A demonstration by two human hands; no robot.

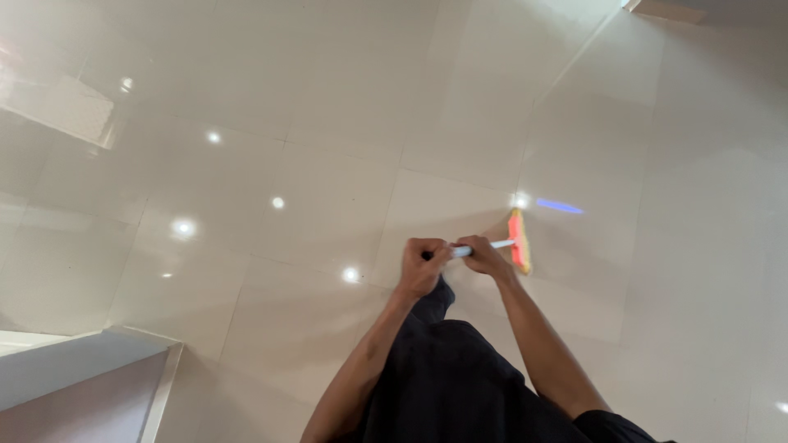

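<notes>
- The mop (505, 244) is out in front of me, its white handle running from my hands down to the orange-pink head, which rests on the glossy cream tile floor (328, 164) just beyond my right hand.
- My left hand (423, 264) is curled in a closed fist around the upper end of the handle, fingers wrapped fully round it.
- My right hand (484, 256) grips the handle lower down, nearer the head, fingers also closed tight on the shaft; the two hands sit close together, with a short stretch of handle showing between them.
- I judge the handle stiff and light, a thin tube that will not bend; smooth enough to twist in a loose grip, so a full wrap of both hands suits it.
- The head looks flat and soft-edged; most of the drag will be there, so the lower hand steers while the upper one pushes.
- Below my arms are my dark trousers (460, 377).
- The tiles reflect ceiling lights as bright spots, and the floor looks slick.
- At lower left stands the corner of a grey, metal-edged partition (98, 369), well apart from the mop.
</notes>
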